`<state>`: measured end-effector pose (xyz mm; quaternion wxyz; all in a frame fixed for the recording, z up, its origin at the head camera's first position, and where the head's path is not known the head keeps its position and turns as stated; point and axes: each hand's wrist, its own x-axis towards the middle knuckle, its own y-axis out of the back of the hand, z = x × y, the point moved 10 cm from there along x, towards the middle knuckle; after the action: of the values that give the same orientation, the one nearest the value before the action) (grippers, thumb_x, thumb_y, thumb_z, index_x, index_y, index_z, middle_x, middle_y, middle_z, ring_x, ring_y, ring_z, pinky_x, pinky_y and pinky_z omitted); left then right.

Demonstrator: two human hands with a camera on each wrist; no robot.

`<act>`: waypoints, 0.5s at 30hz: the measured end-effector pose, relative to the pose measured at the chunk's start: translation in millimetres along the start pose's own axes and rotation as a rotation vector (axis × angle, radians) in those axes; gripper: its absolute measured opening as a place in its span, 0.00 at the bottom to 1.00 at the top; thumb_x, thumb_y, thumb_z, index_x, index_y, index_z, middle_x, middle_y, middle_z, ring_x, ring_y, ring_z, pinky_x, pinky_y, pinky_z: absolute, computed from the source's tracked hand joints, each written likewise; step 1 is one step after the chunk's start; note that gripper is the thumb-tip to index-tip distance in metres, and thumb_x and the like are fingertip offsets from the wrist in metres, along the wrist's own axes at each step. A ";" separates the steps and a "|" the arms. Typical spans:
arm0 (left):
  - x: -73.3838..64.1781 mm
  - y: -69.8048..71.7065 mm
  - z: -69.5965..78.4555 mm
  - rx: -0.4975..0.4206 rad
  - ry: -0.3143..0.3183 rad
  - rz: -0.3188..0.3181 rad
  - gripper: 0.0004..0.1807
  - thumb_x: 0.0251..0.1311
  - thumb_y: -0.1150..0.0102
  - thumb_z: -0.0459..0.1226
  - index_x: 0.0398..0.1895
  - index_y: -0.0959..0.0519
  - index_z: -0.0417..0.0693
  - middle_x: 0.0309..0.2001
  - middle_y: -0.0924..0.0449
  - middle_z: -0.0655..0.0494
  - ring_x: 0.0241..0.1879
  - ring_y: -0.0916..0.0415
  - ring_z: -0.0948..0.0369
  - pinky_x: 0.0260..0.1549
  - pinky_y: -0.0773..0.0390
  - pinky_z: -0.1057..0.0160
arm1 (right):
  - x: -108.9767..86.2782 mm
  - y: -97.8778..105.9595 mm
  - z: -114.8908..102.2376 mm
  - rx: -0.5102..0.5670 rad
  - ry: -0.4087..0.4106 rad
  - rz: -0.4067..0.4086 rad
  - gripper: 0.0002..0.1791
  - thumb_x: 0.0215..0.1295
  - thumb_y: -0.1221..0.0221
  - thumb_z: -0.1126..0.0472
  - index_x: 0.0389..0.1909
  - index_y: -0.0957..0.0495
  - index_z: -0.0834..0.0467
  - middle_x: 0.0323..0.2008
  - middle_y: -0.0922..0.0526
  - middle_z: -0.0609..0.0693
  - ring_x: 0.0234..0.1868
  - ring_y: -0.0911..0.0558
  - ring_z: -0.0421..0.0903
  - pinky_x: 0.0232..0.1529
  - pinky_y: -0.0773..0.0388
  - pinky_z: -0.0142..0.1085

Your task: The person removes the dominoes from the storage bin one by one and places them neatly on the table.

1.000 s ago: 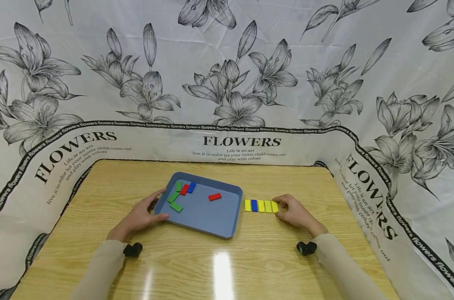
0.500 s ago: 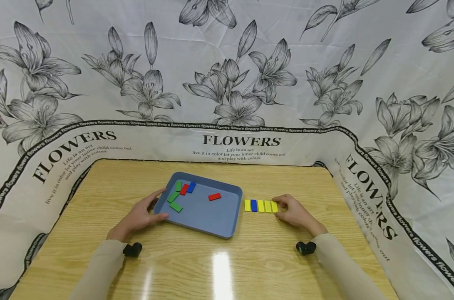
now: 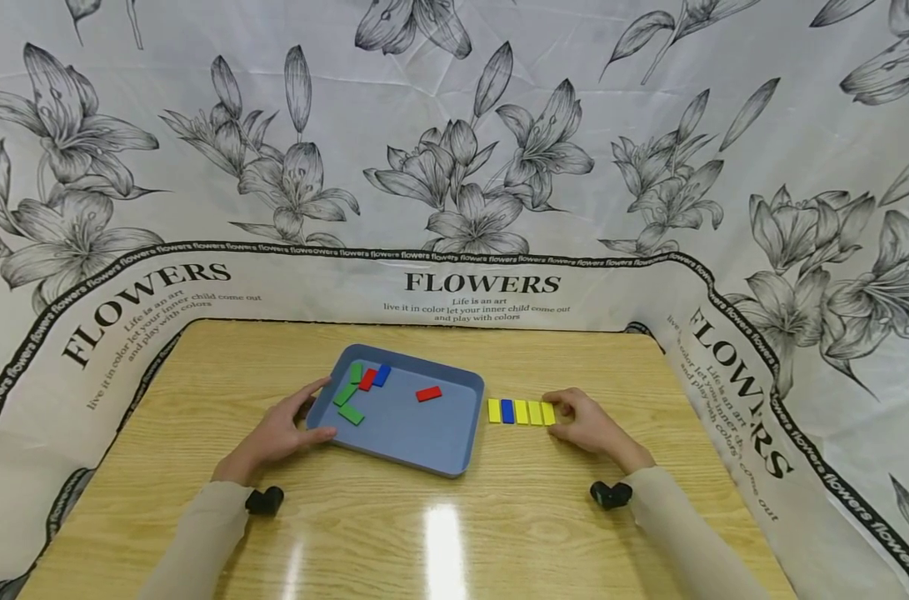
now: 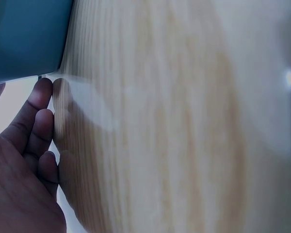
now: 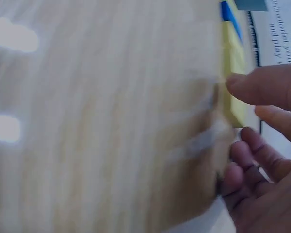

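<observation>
In the head view my left hand (image 3: 277, 429) holds the left end of a blue-grey tray (image 3: 417, 442), thumb on the near side and fingers on the far side. The left wrist view shows its lower fingers on the table by the tray's corner (image 4: 29, 43). My right hand (image 3: 592, 425) pinches the rightmost yellow block (image 3: 548, 413) between thumb and index finger. That block ends a side-by-side row of flat blocks on the table, several yellow and one blue block (image 3: 507, 411). In the right wrist view the thumb touches the yellow row (image 5: 226, 73); the remaining fingers are curled below.
Several green blocks (image 3: 352, 413), a red block (image 3: 367, 380) and a blue block (image 3: 382, 376) lie at the tray's left. Another red block (image 3: 428, 393) lies right of its middle. A flower-printed cloth (image 3: 484, 287) surrounds the wooden table (image 3: 364, 533) behind and at both sides.
</observation>
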<state>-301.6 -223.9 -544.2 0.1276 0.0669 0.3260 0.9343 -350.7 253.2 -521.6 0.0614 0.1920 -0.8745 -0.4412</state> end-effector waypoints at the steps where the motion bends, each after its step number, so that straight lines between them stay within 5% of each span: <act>1: -0.2 0.1 -0.2 0.001 0.002 0.002 0.51 0.60 0.27 0.50 0.82 0.43 0.52 0.54 0.17 0.49 0.47 0.20 0.60 0.52 0.23 0.51 | 0.6 0.5 -0.3 0.007 -0.009 -0.004 0.31 0.62 0.30 0.62 0.66 0.24 0.65 0.49 0.23 0.60 0.44 0.27 0.51 0.47 0.28 0.45; 8: -0.2 -1.0 -1.3 -0.009 0.013 -0.003 0.51 0.60 0.27 0.50 0.82 0.44 0.53 0.56 0.18 0.47 0.48 0.20 0.59 0.55 0.25 0.47 | 7.4 6.7 -9.7 0.057 -0.082 0.020 0.35 0.72 0.37 0.50 0.72 0.31 0.67 0.67 0.27 0.69 0.65 0.27 0.67 0.65 0.30 0.61; 15: -0.3 -1.8 -0.8 -0.003 0.014 -0.002 0.51 0.60 0.27 0.50 0.82 0.44 0.54 0.55 0.18 0.47 0.47 0.21 0.59 0.54 0.25 0.47 | 14.5 7.9 -25.1 0.123 -0.103 0.065 0.39 0.73 0.39 0.46 0.77 0.37 0.62 0.71 0.31 0.68 0.70 0.31 0.69 0.65 0.31 0.64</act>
<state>-301.2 -223.2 -546.0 0.1266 0.0600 0.3256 0.9351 -359.3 233.0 -501.1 0.0185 0.1440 -0.9077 -0.3937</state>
